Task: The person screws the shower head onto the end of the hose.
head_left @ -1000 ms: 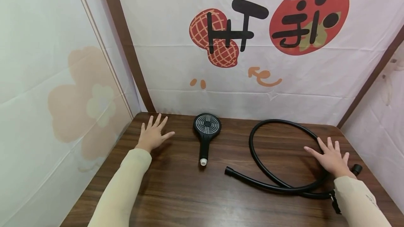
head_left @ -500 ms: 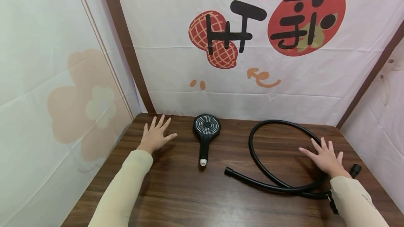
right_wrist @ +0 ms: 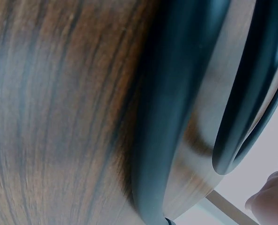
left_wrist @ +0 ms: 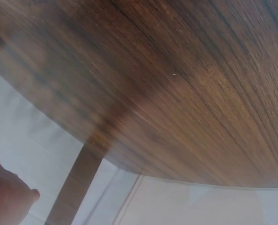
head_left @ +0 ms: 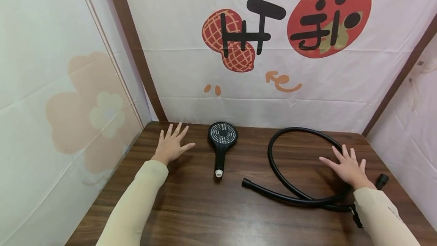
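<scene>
A black shower head (head_left: 221, 145) lies face up on the table, its white threaded end towards me. My left hand (head_left: 171, 145) is held over the table to the left of it, fingers spread, holding nothing. On the right, a black shower hose (head_left: 273, 158) lies in a loose loop. Over the right side of that loop hovers my right hand (head_left: 348, 168), fingers straight and spread, covering part of the hose. In the right wrist view the hose (right_wrist: 167, 122) passes close beneath the camera. The left wrist view has a bit of the hand (left_wrist: 8, 197) at its lower left corner.
The brown wooden table (head_left: 191, 212) ends at a white printed cloth wall (head_left: 184, 67) at the back. Further cloth walls stand at the left and right sides. One hose end (head_left: 246, 182) points towards the shower head; the other end (head_left: 382, 180) sits near the right edge.
Both hands have drifted inwards: the left one a little to the right, the right one a little to the left. The shower head and hose lie as before; the head view has shifted slightly.
</scene>
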Motion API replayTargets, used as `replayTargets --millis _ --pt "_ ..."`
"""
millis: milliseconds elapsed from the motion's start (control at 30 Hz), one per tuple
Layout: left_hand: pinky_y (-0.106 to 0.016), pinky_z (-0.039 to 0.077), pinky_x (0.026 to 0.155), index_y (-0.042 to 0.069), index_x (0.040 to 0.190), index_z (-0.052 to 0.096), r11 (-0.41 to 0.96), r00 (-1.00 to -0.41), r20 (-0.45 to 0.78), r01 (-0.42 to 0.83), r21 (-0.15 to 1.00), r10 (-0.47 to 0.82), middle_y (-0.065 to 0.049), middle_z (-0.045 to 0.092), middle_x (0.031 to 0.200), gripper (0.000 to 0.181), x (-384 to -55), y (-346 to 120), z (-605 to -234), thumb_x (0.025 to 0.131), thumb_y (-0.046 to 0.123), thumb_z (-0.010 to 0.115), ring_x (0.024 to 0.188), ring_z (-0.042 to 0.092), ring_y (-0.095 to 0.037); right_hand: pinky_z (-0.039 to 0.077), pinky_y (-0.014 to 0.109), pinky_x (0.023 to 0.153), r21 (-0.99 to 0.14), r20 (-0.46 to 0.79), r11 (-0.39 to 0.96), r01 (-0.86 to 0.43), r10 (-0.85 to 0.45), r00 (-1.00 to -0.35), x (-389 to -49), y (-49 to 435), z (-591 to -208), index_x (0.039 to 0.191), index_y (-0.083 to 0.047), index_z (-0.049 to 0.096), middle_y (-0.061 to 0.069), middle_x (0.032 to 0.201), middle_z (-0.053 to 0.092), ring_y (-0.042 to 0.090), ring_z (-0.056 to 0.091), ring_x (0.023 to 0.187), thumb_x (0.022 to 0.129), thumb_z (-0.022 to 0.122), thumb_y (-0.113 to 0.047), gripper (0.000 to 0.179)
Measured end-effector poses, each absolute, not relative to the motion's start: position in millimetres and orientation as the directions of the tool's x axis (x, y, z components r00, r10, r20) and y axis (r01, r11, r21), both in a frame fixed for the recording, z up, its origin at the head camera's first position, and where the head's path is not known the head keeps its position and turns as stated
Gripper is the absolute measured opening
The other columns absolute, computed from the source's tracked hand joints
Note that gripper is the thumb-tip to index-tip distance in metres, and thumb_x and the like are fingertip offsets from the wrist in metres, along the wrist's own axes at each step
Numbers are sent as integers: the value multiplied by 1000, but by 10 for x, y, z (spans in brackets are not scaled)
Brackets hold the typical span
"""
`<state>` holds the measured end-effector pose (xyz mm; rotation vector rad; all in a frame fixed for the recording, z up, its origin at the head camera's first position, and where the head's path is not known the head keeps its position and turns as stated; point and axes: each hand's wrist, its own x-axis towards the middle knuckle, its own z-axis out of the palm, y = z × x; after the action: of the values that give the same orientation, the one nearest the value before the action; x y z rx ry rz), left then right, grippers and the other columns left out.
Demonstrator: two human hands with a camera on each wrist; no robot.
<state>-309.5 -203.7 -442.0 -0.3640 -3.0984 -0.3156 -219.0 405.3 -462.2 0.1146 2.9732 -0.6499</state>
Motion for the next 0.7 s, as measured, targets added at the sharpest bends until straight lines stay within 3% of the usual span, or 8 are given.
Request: replayTargets --millis 700 --pt "-66 -6 119 26 160 13 949 -966 33 256 184 255 -9 3 169 85 -3103 -1931 -4477 94 72 41 154 -3 -41 -15 81 102 -415 -61 910 23 -2 -998 -2208 3933 -4604 158 -5 11 33 160 -11 57 -15 145 95 42 -69 95"
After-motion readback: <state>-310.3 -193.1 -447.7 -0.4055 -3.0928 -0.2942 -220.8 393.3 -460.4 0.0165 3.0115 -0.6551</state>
